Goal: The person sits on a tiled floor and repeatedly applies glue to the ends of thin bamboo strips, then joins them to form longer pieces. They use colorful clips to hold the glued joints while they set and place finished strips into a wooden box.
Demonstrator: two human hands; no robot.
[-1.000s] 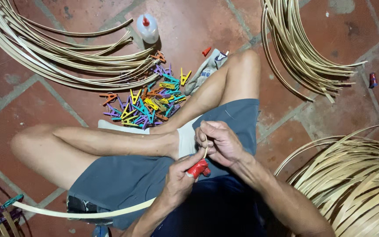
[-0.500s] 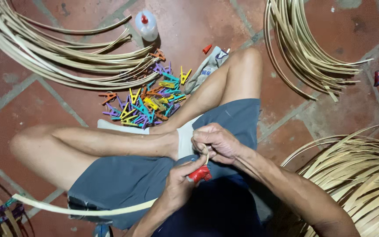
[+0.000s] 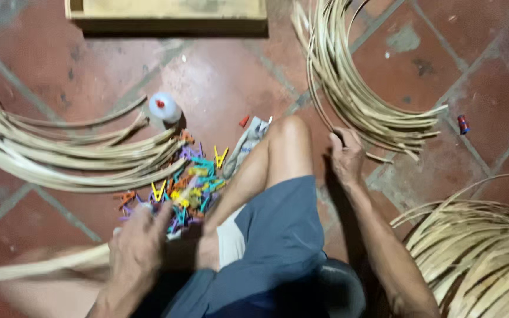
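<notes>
Both hands [image 3: 139,253] (apart) beside clothespins [image 3: 189,188]

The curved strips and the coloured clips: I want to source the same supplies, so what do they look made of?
The strips look like split bamboo or rattan: pale tan, matt, thin and bent into arcs; which of the two cannot be told. The clips look like moulded plastic: bright, uniform yellow, teal, purple and orange. The right hand touches another strip bundle; the left hand is beside the clips.

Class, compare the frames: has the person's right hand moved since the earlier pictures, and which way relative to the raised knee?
Yes. The right hand has left the lap, where it met the left hand, and gone outward past the knee to the bundle of cane strips on the tiled floor.
</notes>
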